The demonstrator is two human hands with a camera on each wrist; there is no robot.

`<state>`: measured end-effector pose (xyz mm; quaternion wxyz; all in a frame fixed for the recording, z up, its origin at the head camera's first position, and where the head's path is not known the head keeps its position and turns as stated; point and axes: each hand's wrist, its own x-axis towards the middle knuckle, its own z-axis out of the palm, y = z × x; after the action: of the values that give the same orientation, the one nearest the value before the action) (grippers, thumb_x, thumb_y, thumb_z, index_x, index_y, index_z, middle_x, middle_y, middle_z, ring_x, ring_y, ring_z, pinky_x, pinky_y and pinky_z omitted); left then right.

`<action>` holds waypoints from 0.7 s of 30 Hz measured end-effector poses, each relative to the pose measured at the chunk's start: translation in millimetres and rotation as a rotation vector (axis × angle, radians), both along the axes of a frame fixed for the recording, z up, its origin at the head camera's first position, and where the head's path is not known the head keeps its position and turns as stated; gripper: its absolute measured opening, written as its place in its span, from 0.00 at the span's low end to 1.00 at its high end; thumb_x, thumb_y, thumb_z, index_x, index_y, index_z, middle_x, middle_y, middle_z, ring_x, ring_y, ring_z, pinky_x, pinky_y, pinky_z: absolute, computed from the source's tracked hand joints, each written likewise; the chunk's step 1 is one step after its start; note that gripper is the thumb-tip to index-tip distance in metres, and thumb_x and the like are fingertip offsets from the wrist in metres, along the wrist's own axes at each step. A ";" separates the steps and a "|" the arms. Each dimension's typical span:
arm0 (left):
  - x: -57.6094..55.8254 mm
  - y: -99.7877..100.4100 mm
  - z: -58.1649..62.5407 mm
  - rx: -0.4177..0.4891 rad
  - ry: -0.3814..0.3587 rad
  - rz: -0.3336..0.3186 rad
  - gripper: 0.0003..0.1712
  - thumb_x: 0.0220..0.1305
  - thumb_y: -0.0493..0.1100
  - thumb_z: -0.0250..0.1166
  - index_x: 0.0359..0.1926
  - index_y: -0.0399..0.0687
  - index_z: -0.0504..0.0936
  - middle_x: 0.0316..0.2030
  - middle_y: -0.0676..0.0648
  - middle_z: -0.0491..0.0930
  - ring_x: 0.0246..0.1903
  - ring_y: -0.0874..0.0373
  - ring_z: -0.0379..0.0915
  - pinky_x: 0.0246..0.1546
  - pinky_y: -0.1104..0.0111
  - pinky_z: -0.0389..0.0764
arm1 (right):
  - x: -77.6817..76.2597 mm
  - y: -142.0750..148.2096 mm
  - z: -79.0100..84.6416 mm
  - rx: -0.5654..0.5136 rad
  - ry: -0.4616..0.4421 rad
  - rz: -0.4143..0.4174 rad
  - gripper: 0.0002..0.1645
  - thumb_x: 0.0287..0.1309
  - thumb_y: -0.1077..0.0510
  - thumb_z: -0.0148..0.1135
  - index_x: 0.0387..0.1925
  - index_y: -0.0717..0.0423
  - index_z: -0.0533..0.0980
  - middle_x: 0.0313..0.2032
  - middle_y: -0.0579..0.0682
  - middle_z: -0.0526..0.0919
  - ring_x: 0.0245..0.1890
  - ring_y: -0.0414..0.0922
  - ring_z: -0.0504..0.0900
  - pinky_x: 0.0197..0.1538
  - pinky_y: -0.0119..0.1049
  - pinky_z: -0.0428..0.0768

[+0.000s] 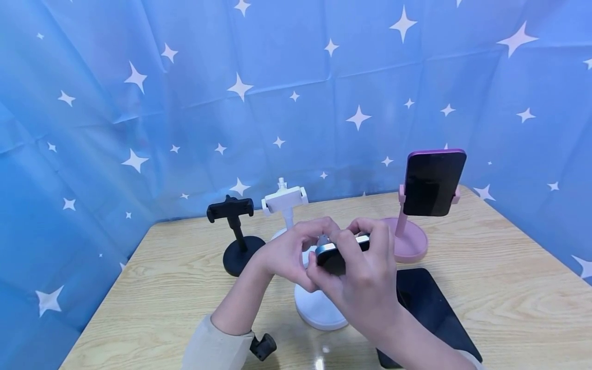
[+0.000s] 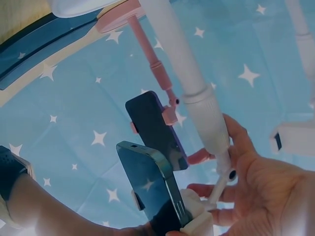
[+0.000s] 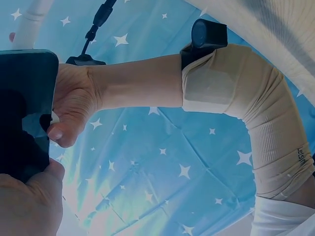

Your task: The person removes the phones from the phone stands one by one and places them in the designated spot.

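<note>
A dark phone with a shiny metal edge (image 1: 334,264) sits at the clamp of a white phone stand (image 1: 319,311), whose round base stands on the table. My left hand (image 1: 289,254) holds the clamp end, its fingers curled about the stand's neck (image 2: 199,108) in the left wrist view. With bent fingers and thumb, my right hand (image 1: 365,272) grips the phone by its edges. In the left wrist view the phone (image 2: 147,179) lies against the white clamp; part of the clamp is hidden. The right wrist view shows the phone's dark face (image 3: 29,78) between both hands.
Behind to the left stand a black phone stand (image 1: 238,252) and a second white stand (image 1: 284,200). At the right, a pink stand (image 1: 411,241) carries a phone with a purple edge (image 1: 435,182). A black tablet (image 1: 435,313) lies beside my right forearm. A starred blue curtain hangs behind.
</note>
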<state>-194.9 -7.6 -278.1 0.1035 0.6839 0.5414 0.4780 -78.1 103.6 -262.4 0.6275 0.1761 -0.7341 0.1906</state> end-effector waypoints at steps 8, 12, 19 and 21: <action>1.2 -1.3 -0.6 -0.022 -0.042 -0.008 0.29 0.32 0.33 0.64 0.44 0.40 0.71 0.38 0.43 0.70 0.41 0.55 0.64 0.45 0.64 0.73 | 1.4 1.6 2.8 0.004 -0.058 0.015 0.19 0.54 0.48 0.49 0.31 0.60 0.76 0.31 0.61 0.65 0.30 0.53 0.65 0.24 0.41 0.66; 1.1 -1.7 -0.1 -0.031 -0.047 -0.004 0.30 0.32 0.32 0.65 0.44 0.40 0.71 0.38 0.43 0.70 0.42 0.55 0.64 0.46 0.64 0.72 | 1.3 2.3 3.9 0.009 -0.068 0.017 0.19 0.54 0.48 0.49 0.29 0.60 0.75 0.31 0.61 0.65 0.29 0.53 0.65 0.25 0.41 0.65; 2.1 -1.8 0.7 -0.048 -0.056 0.016 0.31 0.32 0.32 0.65 0.45 0.40 0.70 0.39 0.43 0.70 0.43 0.55 0.64 0.47 0.63 0.73 | 0.5 3.3 4.7 0.006 -0.077 0.029 0.17 0.52 0.49 0.50 0.27 0.60 0.74 0.30 0.62 0.65 0.28 0.53 0.65 0.25 0.41 0.64; 2.6 -1.6 1.2 -0.054 -0.059 0.016 0.31 0.32 0.32 0.66 0.45 0.40 0.70 0.39 0.44 0.71 0.43 0.55 0.64 0.47 0.63 0.72 | 0.2 3.6 4.7 0.006 -0.078 0.031 0.17 0.51 0.49 0.50 0.27 0.60 0.74 0.30 0.62 0.65 0.28 0.53 0.65 0.26 0.42 0.64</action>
<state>-192.3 -9.2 -276.8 0.1341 0.6622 0.5563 0.4838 -77.9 107.2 -257.8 0.5948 0.1820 -0.7557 0.2049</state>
